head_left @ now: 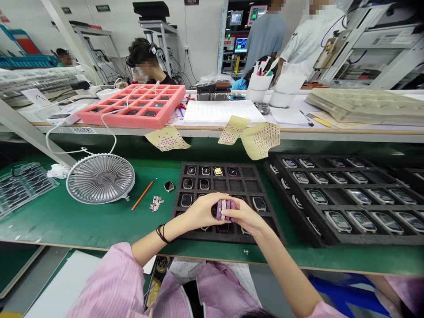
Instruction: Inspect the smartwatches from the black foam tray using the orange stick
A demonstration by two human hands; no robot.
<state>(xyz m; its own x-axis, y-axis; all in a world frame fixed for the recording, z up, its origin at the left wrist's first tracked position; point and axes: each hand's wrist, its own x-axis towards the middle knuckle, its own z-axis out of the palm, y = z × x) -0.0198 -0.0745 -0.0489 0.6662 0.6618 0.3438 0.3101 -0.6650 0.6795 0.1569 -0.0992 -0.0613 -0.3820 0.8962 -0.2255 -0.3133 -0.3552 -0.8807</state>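
Note:
My left hand (202,210) and my right hand (248,215) meet over a black foam tray (255,179). Between them is a small stack of smartwatch cases (228,210), purple ones with a pale one among them, seen edge-on. Fingers of both hands are closed round the stack. Smartwatches sit in several of the tray's pockets, and a few at the back have lit screens, one of them a yellow-faced watch (218,171). My hands and forearms hide part of the tray's middle and front rows. A single watch (168,186) lies on the green bench left of the tray.
Stacked foam trays of watches (331,198) stand at the right. To the left are an orange stick (142,195), small pale scraps (155,203) and a round fan (101,179). The shelf holds a pink foam tray (172,99); sticker sheets (261,140) hang off its edge. Other people are beyond.

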